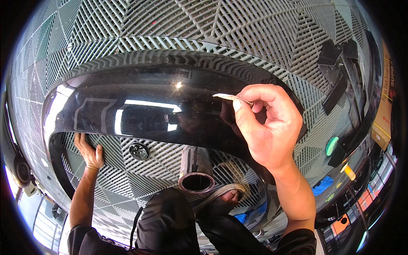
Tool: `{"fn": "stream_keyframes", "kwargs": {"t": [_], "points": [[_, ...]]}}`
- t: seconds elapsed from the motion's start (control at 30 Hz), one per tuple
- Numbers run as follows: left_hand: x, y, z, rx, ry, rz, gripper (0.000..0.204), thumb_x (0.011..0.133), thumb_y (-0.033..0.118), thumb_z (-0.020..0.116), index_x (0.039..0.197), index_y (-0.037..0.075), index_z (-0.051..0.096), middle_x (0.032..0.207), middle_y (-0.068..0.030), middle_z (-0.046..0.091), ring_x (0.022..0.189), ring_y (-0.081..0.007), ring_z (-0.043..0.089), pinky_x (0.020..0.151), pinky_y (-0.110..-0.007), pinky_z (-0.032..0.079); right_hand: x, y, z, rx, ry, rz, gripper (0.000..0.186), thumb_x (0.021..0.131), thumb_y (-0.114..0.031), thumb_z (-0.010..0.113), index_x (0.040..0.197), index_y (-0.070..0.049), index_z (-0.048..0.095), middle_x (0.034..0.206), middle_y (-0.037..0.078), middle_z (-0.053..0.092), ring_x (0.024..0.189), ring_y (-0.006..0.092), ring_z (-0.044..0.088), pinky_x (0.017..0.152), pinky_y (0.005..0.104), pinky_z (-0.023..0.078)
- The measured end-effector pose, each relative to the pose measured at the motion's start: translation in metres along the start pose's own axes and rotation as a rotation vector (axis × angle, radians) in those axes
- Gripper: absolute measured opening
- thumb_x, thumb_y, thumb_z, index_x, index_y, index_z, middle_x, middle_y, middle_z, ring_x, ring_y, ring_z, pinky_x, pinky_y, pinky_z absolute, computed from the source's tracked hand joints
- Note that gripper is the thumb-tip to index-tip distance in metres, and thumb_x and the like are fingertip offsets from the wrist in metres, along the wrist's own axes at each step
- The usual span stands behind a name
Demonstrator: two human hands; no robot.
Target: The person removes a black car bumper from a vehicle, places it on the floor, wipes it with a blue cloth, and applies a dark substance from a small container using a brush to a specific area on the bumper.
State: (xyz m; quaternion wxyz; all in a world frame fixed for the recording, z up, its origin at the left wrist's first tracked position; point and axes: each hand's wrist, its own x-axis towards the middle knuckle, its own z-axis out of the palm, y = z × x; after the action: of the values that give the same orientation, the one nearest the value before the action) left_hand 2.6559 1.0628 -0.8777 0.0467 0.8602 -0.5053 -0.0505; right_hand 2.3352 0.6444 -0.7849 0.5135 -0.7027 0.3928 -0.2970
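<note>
A long, curved, glossy black car body panel (144,91) lies across the grated floor, its arched opening toward me. My right hand (272,121) is closed, pinching a thin pale strip (225,97) between thumb and fingers over the panel's right part. The strip's free end points left, close to the shiny surface; contact cannot be made out. My left hand (90,152) rests at the panel's inner edge on the left. Its fingers are stretched against that edge, partly tucked at the rim, with the thumb apart. Bright reflections cover the panel's face.
Inside the arch stand a dark cylinder (196,170) and a round black cap (139,151). At right lie black plastic parts (338,70), a green oval piece (332,145), a yellow roll (349,172), a blue cloth (323,186) and a cardboard box (382,123). My knees are close below.
</note>
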Motion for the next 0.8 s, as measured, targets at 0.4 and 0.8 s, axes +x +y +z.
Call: {"fn": "stream_keyframes", "kwargs": {"t": [0.4,0.8], "points": [[-0.0045,-0.0055,0.0027,0.014,-0.008,0.003,0.087,0.095,0.059,0.038,0.145,-0.011,0.03,0.15,-0.0342,0.026,0.137,-0.0487,0.027,0.114,-0.057,0.016,0.0005,-0.0004,0.0003,-0.011,-0.005,-0.009,0.016,0.074,0.006,0.074,0.084,-0.004,0.066,0.076,0.002,0.067,0.065,0.0078,0.06,0.06,0.0218,0.044],[-0.0035,-0.0047,0.0023,0.013,-0.014,-0.018,0.089,0.095,0.064,0.036,0.146,-0.009,0.031,0.15,-0.0331,0.026,0.137,-0.0478,0.027,0.114,-0.056,0.017,0.0001,-0.001,-0.0009,0.023,-0.005,0.036,0.016,0.075,0.006,0.074,0.085,-0.004,0.067,0.078,0.001,0.068,0.066,0.0058,0.058,0.061,0.0211,0.044]]}}
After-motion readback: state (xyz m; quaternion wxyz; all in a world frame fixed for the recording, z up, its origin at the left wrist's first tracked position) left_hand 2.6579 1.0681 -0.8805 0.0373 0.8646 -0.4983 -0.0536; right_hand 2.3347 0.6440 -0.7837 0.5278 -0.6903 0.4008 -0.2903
